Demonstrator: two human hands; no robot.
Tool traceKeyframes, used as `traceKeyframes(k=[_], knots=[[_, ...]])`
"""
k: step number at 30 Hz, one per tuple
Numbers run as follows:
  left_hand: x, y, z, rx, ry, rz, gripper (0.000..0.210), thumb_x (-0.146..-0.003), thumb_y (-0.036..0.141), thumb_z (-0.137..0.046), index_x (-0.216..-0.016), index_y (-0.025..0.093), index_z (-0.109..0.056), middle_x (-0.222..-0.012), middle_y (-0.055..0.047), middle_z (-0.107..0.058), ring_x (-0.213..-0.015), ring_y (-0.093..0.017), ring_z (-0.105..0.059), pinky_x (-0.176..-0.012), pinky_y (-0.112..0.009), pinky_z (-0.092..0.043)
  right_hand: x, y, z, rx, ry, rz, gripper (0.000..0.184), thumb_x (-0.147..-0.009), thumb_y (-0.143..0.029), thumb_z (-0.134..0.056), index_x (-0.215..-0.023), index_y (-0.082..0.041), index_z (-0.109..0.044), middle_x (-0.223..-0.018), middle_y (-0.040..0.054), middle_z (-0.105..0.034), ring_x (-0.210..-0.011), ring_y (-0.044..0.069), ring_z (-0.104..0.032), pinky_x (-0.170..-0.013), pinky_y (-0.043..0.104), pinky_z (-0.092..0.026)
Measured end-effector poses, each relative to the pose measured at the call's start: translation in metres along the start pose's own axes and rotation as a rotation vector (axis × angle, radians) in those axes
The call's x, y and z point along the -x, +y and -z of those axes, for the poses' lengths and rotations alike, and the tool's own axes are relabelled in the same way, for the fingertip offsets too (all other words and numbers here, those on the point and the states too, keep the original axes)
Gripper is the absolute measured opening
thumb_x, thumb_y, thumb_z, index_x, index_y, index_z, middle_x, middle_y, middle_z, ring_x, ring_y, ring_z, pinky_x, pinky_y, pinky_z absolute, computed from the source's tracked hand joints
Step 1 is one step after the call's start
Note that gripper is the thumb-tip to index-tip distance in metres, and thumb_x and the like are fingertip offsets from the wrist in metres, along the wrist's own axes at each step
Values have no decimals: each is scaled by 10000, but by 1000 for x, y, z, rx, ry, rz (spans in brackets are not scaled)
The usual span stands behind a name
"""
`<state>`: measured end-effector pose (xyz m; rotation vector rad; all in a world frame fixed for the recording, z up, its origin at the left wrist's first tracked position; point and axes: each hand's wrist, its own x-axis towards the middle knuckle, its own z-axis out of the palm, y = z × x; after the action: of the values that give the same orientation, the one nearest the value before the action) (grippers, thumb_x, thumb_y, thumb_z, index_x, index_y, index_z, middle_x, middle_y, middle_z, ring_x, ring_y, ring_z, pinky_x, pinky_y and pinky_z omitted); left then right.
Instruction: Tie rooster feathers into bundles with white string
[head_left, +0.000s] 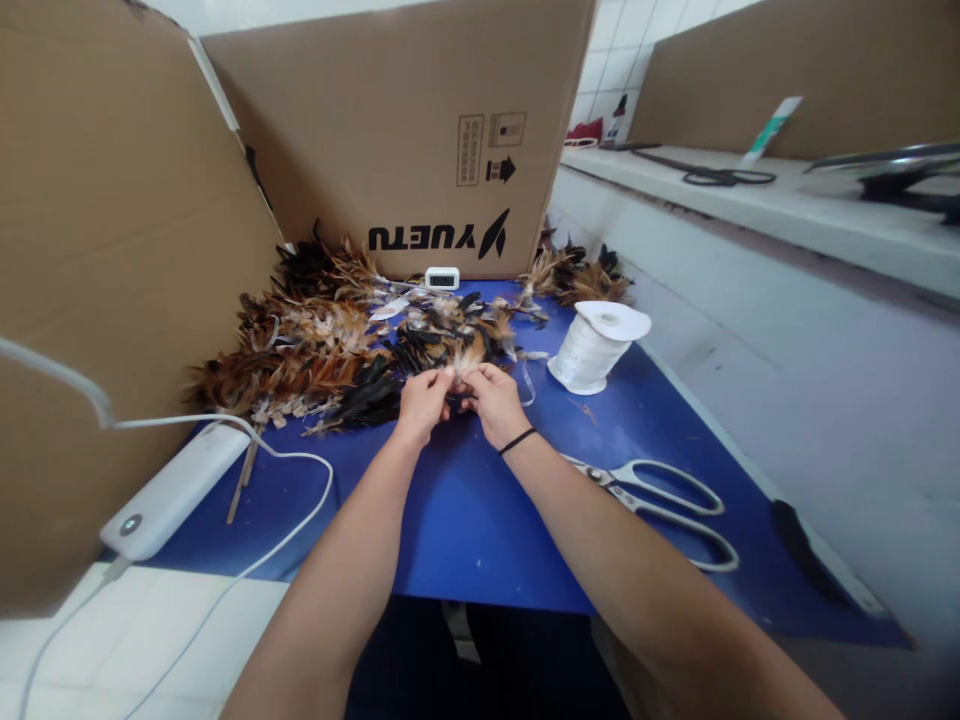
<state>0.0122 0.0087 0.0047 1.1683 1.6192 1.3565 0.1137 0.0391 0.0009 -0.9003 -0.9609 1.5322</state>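
Note:
Over the middle of the blue table [480, 540], my left hand [426, 405] and my right hand [491, 402] are close together. Both are closed, with fingertips pinching a tuft of brown and whitish feathers [466, 358] between them. Behind the fingers lie more black and brown feathers [420, 340]. A thin white ribbon [529, 385] curls beside my right hand. To the right stands a spool of white ribbon [596, 345]. Large scissors [637, 490] with pale handles lie partly under my right forearm. The exact grip of the fingers is too small to make out.
Bundles of brown and black feathers [300, 340] spread over the left and back. A small white digital clock [442, 279] stands before the cardboard box [390, 120]. At left lie a white power bank [176, 490] and cable [330, 470]. A ledge [810, 210] runs along the right.

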Motion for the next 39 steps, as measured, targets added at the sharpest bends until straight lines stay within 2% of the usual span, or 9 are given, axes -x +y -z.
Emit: traceKeyframes(k=[5,11,19,27,39], knots=[[2,2,-2,189,-7,34,203,-731,329,-631,-771,131,-650,-521,27,-551,-323,-49,-421,-304,-161,-219,-2,1,0,28,15,32,127,-593,-245,-646,-645,-164,-564,-528,-55,-528,-464,64,-461,-365,169,-361],[4,5,-2,364,-48,76,202,-680,292,-679,-773,120,-627,-527,29,-565,-336,-34,-422,-305,-142,-227,-3,3,2,40,5,41,148,-588,-255,-655,-639,-168,-546,-510,-67,-508,-438,59,-434,-371,178,-360],[5,3,-9,282,8,-15,213,-691,289,-688,-788,127,-591,-548,32,-578,-361,-65,-503,-316,-157,-327,-4,4,2,23,51,23,151,-585,-248,-653,-633,-173,-531,-493,-67,-500,-436,66,-448,-378,184,-361],[2,-8,-12,160,-8,-119,138,-742,268,-608,-805,157,-556,-603,30,-605,-403,-93,-566,-333,-171,-381,-2,5,2,-9,95,28,144,-573,-232,-641,-631,-178,-522,-512,-74,-493,-443,60,-431,-372,179,-348],[8,-2,-12,277,3,-83,177,-714,272,-639,-784,155,-526,-552,43,-580,-401,-98,-554,-348,-182,-408,4,8,-2,-75,85,58,148,-583,-232,-647,-667,-180,-538,-512,-90,-490,-392,43,-380,-371,188,-323]])
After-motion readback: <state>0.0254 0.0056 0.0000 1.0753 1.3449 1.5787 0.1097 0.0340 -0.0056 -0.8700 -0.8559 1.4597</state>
